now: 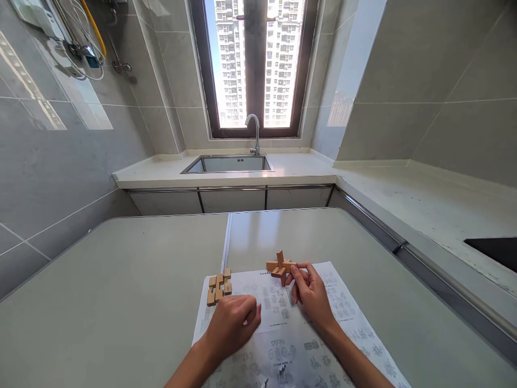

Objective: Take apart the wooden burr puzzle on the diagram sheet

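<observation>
The right hand (309, 291) pinches a wooden cross (279, 266) of at least 2 notched bars. Thumb and fingertips are closed on its right end, and the piece sits at the far edge of the printed sheet (343, 307), low over the table (121, 280). The left hand (232, 323) rests on the sheet with its knuckles up and its fingers curled in. Nothing shows between them, and what lies under the palm cannot be seen. Just beyond it, at the sheet's left corner, a cluster of loose wooden pieces (219, 287) lies flat, apart from both hands. A sink (226, 164) with 1 tap (255, 132) stands below the window (254, 64).
</observation>
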The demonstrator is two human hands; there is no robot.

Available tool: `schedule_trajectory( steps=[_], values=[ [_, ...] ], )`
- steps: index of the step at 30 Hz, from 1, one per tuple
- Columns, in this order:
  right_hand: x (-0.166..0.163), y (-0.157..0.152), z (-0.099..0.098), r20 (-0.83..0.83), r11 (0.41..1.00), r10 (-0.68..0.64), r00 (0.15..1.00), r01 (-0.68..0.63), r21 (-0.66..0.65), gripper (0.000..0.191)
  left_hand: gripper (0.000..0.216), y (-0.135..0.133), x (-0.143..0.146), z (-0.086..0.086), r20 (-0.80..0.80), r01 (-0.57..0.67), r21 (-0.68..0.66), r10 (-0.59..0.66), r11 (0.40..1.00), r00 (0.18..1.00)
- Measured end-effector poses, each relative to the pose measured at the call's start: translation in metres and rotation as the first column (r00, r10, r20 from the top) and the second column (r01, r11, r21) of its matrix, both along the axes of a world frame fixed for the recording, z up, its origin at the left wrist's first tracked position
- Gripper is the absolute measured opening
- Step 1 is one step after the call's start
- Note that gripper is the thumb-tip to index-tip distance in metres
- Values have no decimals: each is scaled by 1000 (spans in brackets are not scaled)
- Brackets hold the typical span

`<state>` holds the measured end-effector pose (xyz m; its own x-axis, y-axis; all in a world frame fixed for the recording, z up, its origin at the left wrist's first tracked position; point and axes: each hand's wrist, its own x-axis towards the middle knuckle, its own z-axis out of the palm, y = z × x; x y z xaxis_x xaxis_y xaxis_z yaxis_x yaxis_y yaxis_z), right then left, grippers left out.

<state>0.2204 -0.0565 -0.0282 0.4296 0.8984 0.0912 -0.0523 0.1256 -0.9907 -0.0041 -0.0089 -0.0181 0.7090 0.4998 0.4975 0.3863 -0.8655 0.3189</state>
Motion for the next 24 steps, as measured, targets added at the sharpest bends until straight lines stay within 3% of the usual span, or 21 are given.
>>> schedule_trajectory(
  steps=[4, 9, 12, 16, 19, 24],
  values=[
    [-6, -4, 4, -37, 986, 167, 985, -166, 33, 44, 17, -5, 3, 11, 58, -131, -332, 158, 934, 986],
    [-11, -8, 7, -33, 930, 366, 930, -365, 31, 42, 71, -2, 3, 14, 174, -89, -594, 236, 800, 956],
    [-12, -11, 8, -36, 892, 452, 891, -450, 49, 38, 93, 1, 1, 14, 215, 3, -680, 196, 733, 957],
    [-13, -13, 9, -47, 831, 557, 829, -554, 52, 35, 98, 3, -2, 15, 241, 136, -748, 74, 650, 968],
    [-14, -14, 11, -48, 825, 565, 824, -562, 56, 34, 93, 1, -2, 17, 237, 122, -720, 76, 683, 968],
    [-16, -15, 16, 28, 865, 500, 866, -501, 37, 32, 92, 0, -2, 19, 206, 60, -643, 97, 764, 974]
  ],
)
